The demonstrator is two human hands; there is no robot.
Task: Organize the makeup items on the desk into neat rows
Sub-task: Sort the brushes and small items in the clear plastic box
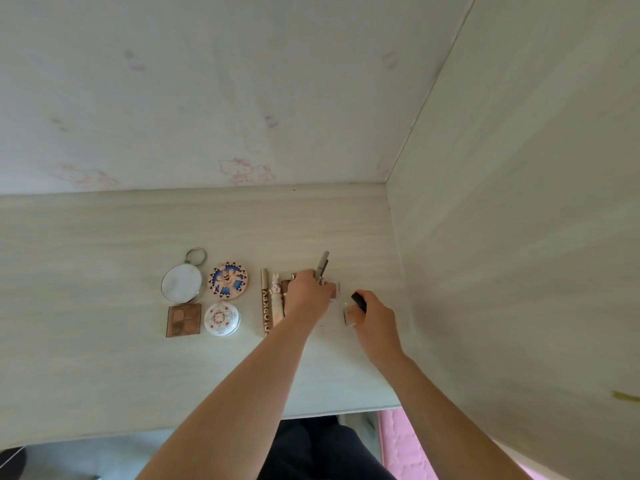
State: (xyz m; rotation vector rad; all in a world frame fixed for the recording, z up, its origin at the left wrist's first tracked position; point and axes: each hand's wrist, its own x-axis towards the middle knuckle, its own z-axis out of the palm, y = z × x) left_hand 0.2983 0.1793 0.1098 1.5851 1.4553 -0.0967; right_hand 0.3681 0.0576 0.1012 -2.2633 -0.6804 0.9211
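Midway through lining up tubes on the desk (104, 341) – left hand (308, 294) gripping a grey pencil (322, 263), right hand (372, 315) clutching a black-capped bottle (356, 308) – next needing setting beside the COLORKEY tube (266, 306).

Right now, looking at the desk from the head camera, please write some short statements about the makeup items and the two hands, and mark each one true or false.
1. The round mirror with a ring lies left of the round patterned compact. True.
2. The square eyeshadow palette lies behind the mirror, toward the wall. False: it lies in front of it, nearer the person.
3. The left hand holds a slim grey pencil. True.
4. The right hand is open and flat on the desk. False: its fingers curl round a dark tube.
5. The white round jar lies right of the palette. True.
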